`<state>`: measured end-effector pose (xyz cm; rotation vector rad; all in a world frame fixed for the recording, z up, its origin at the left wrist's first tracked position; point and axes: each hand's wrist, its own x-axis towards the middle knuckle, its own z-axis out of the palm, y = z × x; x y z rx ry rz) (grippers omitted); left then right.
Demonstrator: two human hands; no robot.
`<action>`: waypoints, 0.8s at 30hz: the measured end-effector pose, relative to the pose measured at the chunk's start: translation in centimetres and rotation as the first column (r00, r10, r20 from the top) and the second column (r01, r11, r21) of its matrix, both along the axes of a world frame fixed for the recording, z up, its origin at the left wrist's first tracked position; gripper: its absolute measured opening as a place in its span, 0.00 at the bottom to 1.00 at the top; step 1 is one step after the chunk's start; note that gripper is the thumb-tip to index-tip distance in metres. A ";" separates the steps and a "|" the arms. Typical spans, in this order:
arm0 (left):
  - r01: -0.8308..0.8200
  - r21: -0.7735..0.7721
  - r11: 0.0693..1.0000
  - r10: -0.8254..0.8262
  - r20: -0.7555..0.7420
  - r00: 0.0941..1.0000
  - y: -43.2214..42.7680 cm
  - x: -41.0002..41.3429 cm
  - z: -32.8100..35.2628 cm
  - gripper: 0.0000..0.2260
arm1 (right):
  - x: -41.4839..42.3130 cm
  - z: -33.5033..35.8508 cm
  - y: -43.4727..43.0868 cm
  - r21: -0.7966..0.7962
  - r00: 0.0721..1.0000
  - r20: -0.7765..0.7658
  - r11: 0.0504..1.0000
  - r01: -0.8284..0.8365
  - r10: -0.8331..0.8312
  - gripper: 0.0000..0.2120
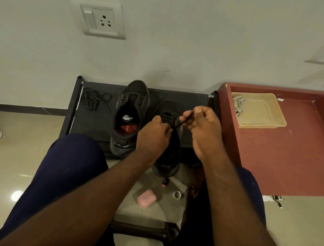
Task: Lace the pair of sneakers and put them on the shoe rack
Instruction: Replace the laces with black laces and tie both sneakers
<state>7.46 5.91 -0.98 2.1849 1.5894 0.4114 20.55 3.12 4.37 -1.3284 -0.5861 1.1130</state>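
Both hands are on the lace (182,121): the left hand (153,135) pinches it down at the eyelets, and the right hand (202,130) pinches the free end, drawn up to the right. Best to pull it snug and untwisted, I'd say, before the next eyelet. The black sneaker (168,160) is part-laced, its heel over the front edge of the shoe rack (94,124). Its unlaced mate (127,119) stands just beside, with a spare lace (94,99) near the back left corner.
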 end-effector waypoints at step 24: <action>-0.039 -0.055 0.998 0.039 0.014 0.999 -0.5 0.5 -0.2 0.15 | -0.2 -2.2 -1.5 -0.386 0.317 0.863 0.919 -0.086 0.392 0.12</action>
